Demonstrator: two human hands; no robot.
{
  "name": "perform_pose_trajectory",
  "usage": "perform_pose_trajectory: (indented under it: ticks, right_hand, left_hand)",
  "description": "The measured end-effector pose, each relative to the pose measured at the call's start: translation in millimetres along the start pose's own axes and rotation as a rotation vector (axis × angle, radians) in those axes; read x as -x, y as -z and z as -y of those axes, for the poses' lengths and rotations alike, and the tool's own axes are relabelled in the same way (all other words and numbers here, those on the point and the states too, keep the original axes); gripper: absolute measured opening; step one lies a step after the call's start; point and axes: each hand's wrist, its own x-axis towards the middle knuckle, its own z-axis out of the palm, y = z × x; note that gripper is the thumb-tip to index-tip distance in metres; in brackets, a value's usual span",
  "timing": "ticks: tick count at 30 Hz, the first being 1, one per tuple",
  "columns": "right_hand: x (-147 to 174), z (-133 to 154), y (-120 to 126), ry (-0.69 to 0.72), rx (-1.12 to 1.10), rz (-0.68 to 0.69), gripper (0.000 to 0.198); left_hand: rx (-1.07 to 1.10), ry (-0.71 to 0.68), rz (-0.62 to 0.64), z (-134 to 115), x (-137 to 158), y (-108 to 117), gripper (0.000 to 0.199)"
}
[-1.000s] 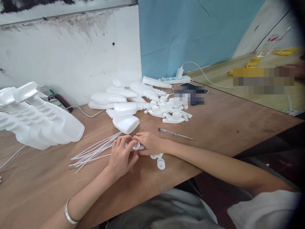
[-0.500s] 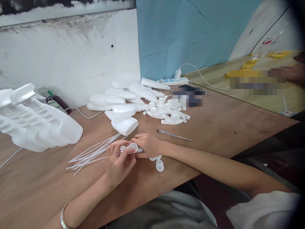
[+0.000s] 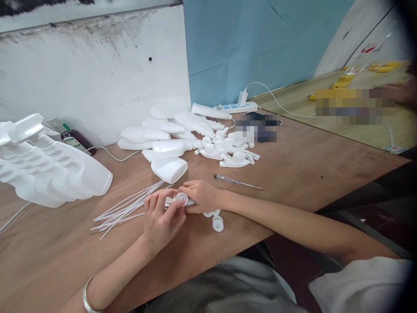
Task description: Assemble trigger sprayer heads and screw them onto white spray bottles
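A white trigger spray head (image 3: pixel 181 198) is held low over the front of the table, its round collar facing up. My left hand (image 3: pixel 163 213) pinches its left end, the thumb at the collar. Around its other end wrap the fingers of my right hand (image 3: pixel 200 196), which hide much of it. Beside my left hand lies a bundle of thin white tubes (image 3: pixel 125 213). Several white washers (image 3: pixel 218 224) rest just below my right wrist. Beyond that wrist a screwdriver (image 3: pixel 239 181) with a clear handle lies flat.
White bottles (image 3: pixel 172 150) and more spray heads (image 3: pixel 236 156) are heaped mid-table. Larger white bottles (image 3: pixel 65 169) lie at left, near a dark bottle (image 3: pixel 78 140). A power strip (image 3: pixel 236 108) with a plugged-in charger lies by the wall. Another person's hand (image 3: pixel 402 92) shows far right.
The view has shifted slightly. Both my hands keep nearly the same hold on the spray head. At far right, the other person's hand has moved a little.
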Motion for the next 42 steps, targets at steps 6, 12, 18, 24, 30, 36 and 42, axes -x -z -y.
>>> perform_pose_trajectory:
  ticks: [6,12,18,24,30,36,42]
  right_hand:
    - [0,0,0,0.004,0.006,-0.012,0.023]
    - [0,0,-1,-0.005,-0.001,0.001,0.024]
    - [0,1,1,-0.015,-0.023,-0.006,0.025]
    - [0,1,1,-0.025,-0.027,0.014,0.025]
    - [0,-1,-2,-0.008,-0.022,0.017,0.024]
    - [0,0,3,-0.024,-0.058,0.005,0.031]
    - [0,-2,3,-0.027,-0.071,-0.047,0.026]
  left_hand:
    - [-0.018,-0.011,0.026,3,2,-3,0.013]
    - [-0.072,-0.044,0.051,4,3,-4,0.019]
    - [-0.173,-0.083,0.13,4,2,-3,0.023]
    - [-0.126,0.005,0.192,7,3,-3,0.023]
    - [-0.01,0.033,0.15,7,3,-4,0.022]
    - [0.102,0.114,0.105,13,5,-4,0.022]
    - [0.115,0.151,0.178,16,5,-7,0.026]
